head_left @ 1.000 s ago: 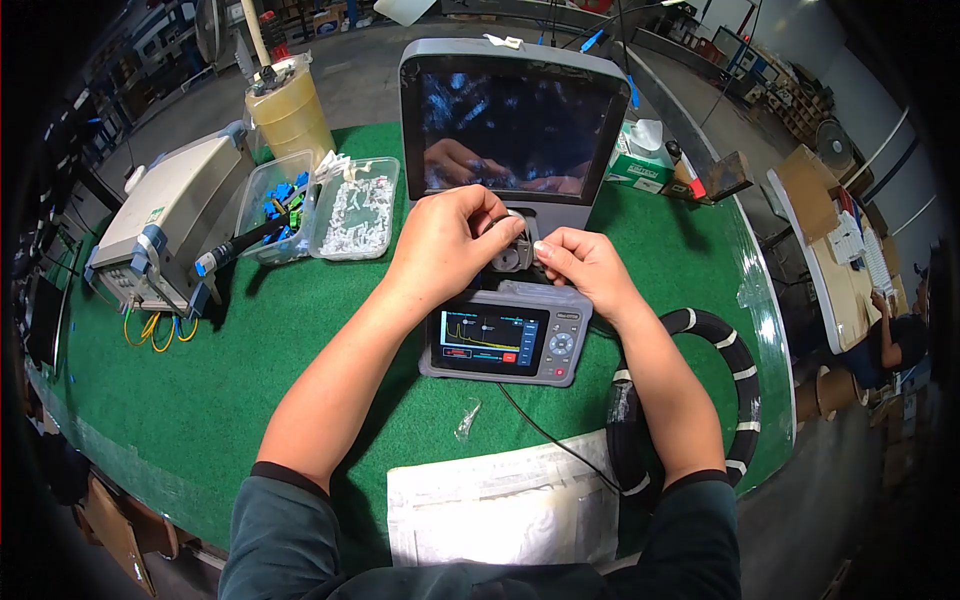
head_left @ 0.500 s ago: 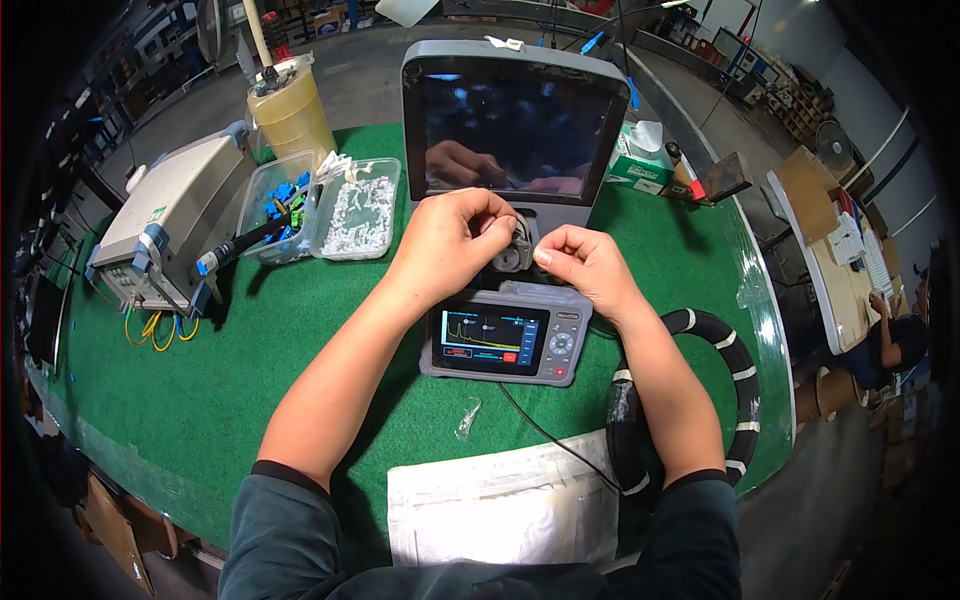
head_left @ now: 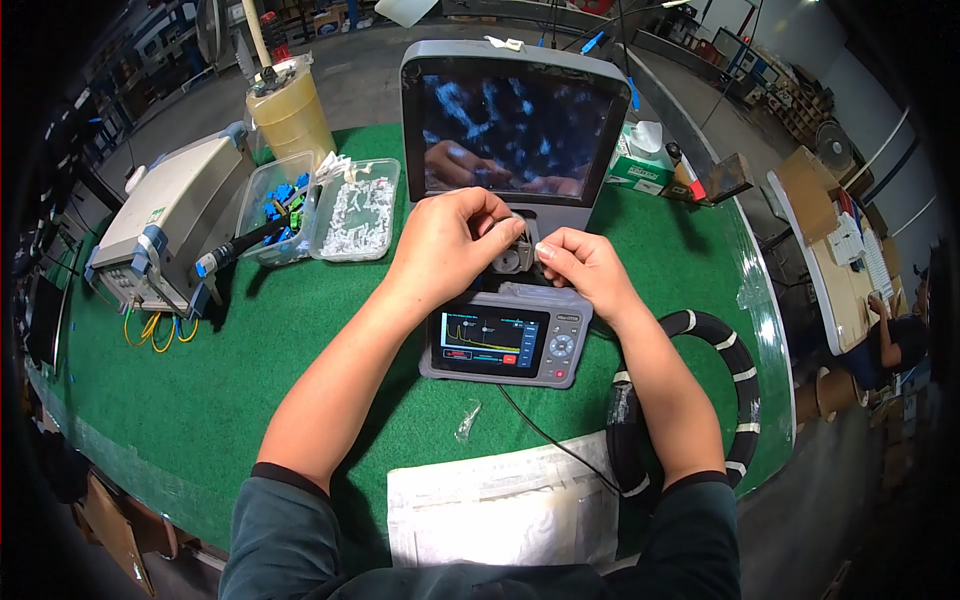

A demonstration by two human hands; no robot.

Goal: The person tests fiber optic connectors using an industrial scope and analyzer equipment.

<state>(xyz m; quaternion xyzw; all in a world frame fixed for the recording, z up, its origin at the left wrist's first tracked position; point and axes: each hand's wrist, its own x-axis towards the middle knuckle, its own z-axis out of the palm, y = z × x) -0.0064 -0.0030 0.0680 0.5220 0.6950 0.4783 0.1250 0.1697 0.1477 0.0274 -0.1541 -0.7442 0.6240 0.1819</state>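
Observation:
Near the centre, my left hand (head_left: 450,240) is closed in a pinch at a small metal mechanism (head_left: 512,258) below a large screen. My right hand (head_left: 583,268) is pinched at the mechanism's right side, close to my left fingertips. What lies between the fingers of either hand is too small to make out. The large screen (head_left: 510,125) shows mottled blue patches on black and reflects the hands. Just below my hands, a grey handheld tester (head_left: 505,335) displays a yellow trace, with a thin black cable running from its lower edge.
White papers (head_left: 500,505) lie in front. A black coiled tube (head_left: 745,400) is at the right, a green tissue box (head_left: 640,160) behind it. Left are two plastic tubs (head_left: 360,250), a yellowish container (head_left: 290,115) and a boxy instrument (head_left: 175,215). Far right, a person (head_left: 900,342) sits at another table.
The large screen has gone from mostly dark to mottled blue patches. My right fingertips have shifted very slightly; my left hand has barely moved.

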